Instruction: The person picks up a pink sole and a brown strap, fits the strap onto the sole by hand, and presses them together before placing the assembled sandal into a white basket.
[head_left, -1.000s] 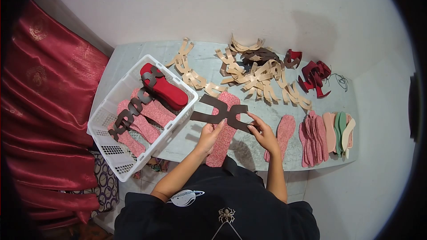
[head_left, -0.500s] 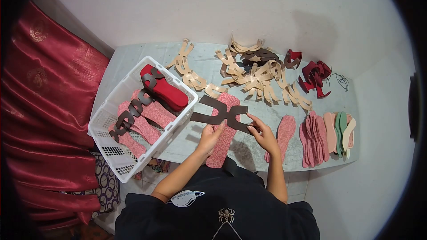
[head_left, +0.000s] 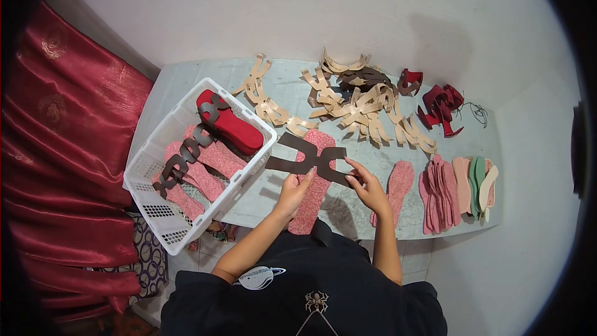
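Observation:
A dark brown H-shaped sandal strap [head_left: 308, 159] lies across the upper part of a pink patterned insole [head_left: 311, 205], both in front of my body. With its thumb on the strap's lower edge, my left hand [head_left: 295, 195] grips the strap and the insole together; its other fingers are hidden underneath. My right hand [head_left: 368, 190] pinches the right ends of the strap between thumb and fingers. The strap's left ends stick out past the insole toward the white basket [head_left: 201, 237].
The basket holds pink insoles with brown straps and a red sandal [head_left: 231, 126]. Beige straps [head_left: 357, 112] are heaped along the back, red pieces [head_left: 440, 109] at back right. A single pink insole [head_left: 400, 185], stacked pink insoles [head_left: 440, 196] and green ones [head_left: 476, 186] lie right.

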The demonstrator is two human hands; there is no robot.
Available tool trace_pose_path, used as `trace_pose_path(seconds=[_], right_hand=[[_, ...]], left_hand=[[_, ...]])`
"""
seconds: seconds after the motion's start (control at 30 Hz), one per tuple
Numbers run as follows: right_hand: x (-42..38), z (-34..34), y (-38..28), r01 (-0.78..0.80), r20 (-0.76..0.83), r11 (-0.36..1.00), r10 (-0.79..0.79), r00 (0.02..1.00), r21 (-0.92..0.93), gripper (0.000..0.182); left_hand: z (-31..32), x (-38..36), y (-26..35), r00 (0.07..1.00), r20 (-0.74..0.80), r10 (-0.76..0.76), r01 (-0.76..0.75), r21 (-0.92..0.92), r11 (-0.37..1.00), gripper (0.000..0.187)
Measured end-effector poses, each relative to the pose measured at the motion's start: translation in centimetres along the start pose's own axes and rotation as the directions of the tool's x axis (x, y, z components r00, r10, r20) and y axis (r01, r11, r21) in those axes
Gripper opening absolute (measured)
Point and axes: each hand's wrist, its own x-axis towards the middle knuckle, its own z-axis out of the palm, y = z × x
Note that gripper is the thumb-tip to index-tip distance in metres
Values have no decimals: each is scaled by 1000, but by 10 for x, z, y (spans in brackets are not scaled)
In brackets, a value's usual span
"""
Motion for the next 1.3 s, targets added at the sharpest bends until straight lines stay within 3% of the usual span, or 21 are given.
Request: trace_pose_path(seconds=[0.1,0.2,0.3,0.37,0.4,0.43,0.47,0.5,0.53,0.6,0.63,0.7,0.73,0.8,0.87,0.93,0.97,1.13,1.2,1.3], right_hand=[[0,0,2,18,-3,1000,-18,1000,3,42],[0,-1,1,-8,-2,1000,8,1000,-19,41],[0,-3,2,39,4,997,-39,999,-66,41],[-1,-3,1,80,-4,995,-80,997,-61,42],[-1,-3,2,79,-5,995,-79,997,-61,42],[-2,-3,5,67,3,995,-67,998,-78,44],[-3,-4,7,55,12,994,-55,998,-94,45],[-3,-4,11,54,13,994,-53,999,-92,45],[-3,-3,16,14,43,998,-12,999,-55,46],[-6,-3,27,-34,69,999,36,997,-19,47],[-8,-2,32,-77,98,997,77,992,-2,47],[-11,1,50,-128,131,992,124,984,18,48],[-13,3,62,-159,176,987,156,972,0,47],[-19,6,76,-199,213,980,199,957,-20,47],[-27,9,85,-218,221,973,230,948,-78,48],[-33,10,99,-252,222,964,266,938,-89,48],[-36,12,106,-271,224,958,286,932,-99,47],[-44,25,132,-308,155,937,333,930,-164,39],[-46,34,146,-299,123,930,329,936,-213,36],[-52,51,156,-248,53,930,272,961,-273,30]], left_hand=[[1,-1,3,1000,-8,-4,5,32,999,26],[2,0,6,1000,-3,-18,18,-46,999,26],[-3,7,5,999,-16,38,-37,47,998,23],[-5,13,10,981,-43,187,-170,249,954,20],[-5,14,16,982,-43,186,-170,248,954,20],[-6,14,25,978,-34,204,-150,559,815,19],[-7,14,30,976,-20,218,-113,806,582,18],[-6,17,24,904,71,420,-311,786,535,16],[-16,27,14,793,237,562,-494,789,365,22],[-34,26,-2,768,419,484,-477,879,-5,26],[-43,27,-18,771,421,479,-478,878,-1,26],[-75,31,-65,807,528,265,-524,847,-93,33],[-89,27,-83,809,527,258,-524,847,-90,33],[-106,17,-105,702,706,96,-651,691,-314,30],[-114,14,-115,709,703,56,-666,694,-273,38],[-110,11,-107,704,703,-101,-705,673,-224,49],[-110,12,-106,716,688,-122,-699,702,-137,57],[-106,14,-104,714,688,-127,-700,702,-131,53],[-101,10,-111,785,619,-35,-617,776,-133,52],[-101,13,-112,815,580,6,-571,803,-171,49]])
